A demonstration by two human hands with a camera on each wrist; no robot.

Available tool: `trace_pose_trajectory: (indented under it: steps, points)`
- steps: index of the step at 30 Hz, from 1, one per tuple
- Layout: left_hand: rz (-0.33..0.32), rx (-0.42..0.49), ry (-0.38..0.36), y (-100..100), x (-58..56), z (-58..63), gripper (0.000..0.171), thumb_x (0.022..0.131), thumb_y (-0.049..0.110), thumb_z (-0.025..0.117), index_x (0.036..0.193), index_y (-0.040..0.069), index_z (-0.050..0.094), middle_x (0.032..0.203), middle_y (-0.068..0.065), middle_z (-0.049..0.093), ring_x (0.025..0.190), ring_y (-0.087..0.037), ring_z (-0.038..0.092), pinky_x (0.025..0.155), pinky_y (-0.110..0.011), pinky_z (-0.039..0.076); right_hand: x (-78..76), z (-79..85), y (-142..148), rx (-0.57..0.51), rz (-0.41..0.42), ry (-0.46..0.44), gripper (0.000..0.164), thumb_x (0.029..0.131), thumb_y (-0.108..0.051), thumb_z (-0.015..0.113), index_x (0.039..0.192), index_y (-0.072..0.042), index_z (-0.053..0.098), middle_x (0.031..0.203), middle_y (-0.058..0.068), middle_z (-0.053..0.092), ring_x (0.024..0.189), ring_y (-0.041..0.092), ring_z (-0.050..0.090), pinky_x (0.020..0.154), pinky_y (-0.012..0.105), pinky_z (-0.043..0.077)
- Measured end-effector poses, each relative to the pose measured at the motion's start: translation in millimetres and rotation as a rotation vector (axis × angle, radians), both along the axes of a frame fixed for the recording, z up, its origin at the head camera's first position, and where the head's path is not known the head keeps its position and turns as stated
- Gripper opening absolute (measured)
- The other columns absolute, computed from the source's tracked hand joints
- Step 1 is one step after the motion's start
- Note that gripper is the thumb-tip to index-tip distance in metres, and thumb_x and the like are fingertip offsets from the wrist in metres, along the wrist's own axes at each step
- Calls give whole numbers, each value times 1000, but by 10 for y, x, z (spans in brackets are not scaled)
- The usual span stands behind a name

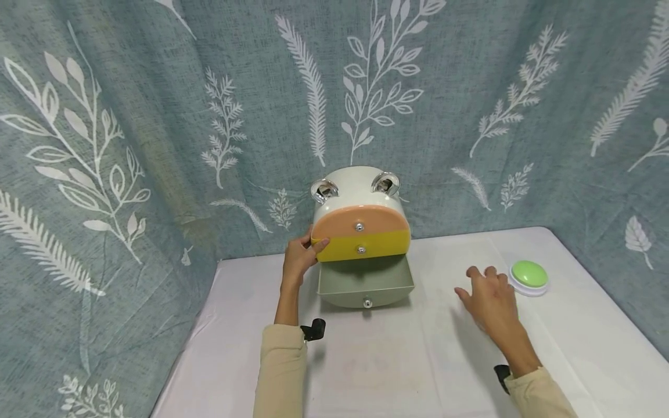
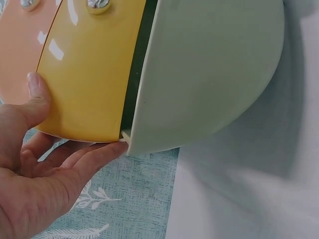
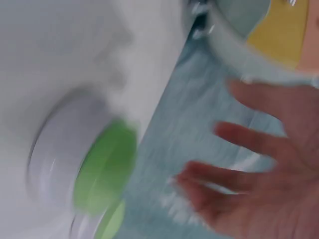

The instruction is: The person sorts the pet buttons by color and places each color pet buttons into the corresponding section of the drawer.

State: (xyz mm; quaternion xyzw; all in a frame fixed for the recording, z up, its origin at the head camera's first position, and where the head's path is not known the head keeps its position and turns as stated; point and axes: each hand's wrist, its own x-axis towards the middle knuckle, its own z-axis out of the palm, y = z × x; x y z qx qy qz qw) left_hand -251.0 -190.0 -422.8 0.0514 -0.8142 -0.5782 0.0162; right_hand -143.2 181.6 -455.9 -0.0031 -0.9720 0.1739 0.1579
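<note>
A small drawer box (image 1: 355, 184) with a rounded white top and two shiny silver rings stands at the back of the table. Its orange drawer (image 1: 337, 222) and yellow drawer (image 1: 342, 248) are closed, while the grey-green bottom drawer (image 1: 342, 299) is pulled out, its visible inside bare. My left hand (image 1: 298, 261) grips the box's left side. In the left wrist view its thumb (image 2: 37, 97) lies on the front near the orange-yellow seam, fingers along the side. My right hand (image 1: 493, 299), fingers spread and holding nothing, hovers just left of a green push button (image 1: 529, 273) on a white base.
A white cloth covers the table (image 1: 371, 366). Blue-green curtains (image 1: 251, 104) with white leaf prints hang behind and along both sides, close behind the drawer box. Each wrist carries a black camera mount (image 1: 315, 330).
</note>
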Motion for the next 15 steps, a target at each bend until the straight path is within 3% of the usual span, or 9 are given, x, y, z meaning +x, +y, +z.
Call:
trace_pose_trajectory:
  steps: [3, 6, 10, 15]
  points:
    - [6, 0, 10, -5, 11, -10, 66, 99, 34, 74, 153, 4, 51, 156, -19, 54, 135, -36, 62, 104, -49, 58, 41, -26, 268, 22, 11, -272, 69, 83, -26, 87, 134, 10, 57, 116, 47, 52, 104, 68, 53, 82, 74, 48]
    - [10, -5, 15, -15, 12, -13, 66, 99, 34, 74, 154, 6, 50, 157, -18, 53, 137, -36, 61, 104, -48, 58, 72, -77, 418, -14, 19, -442, 82, 79, -26, 90, 141, 9, 49, 123, 51, 45, 112, 73, 48, 90, 83, 43]
    - [18, -24, 13, -18, 4, -9, 65, 99, 36, 74, 153, 7, 51, 156, -17, 54, 136, -36, 62, 101, -44, 60, 92, -158, 489, -66, 34, -505, 85, 77, -22, 92, 142, 10, 48, 121, 49, 48, 109, 70, 53, 86, 79, 49]
    - [34, -33, 14, -1, 2, -17, 64, 98, 36, 74, 151, 5, 55, 154, -18, 57, 133, -35, 64, 99, -44, 61, 77, -182, 490, -89, 50, -467, 81, 76, -16, 91, 139, 12, 50, 115, 46, 52, 100, 65, 60, 79, 70, 55]
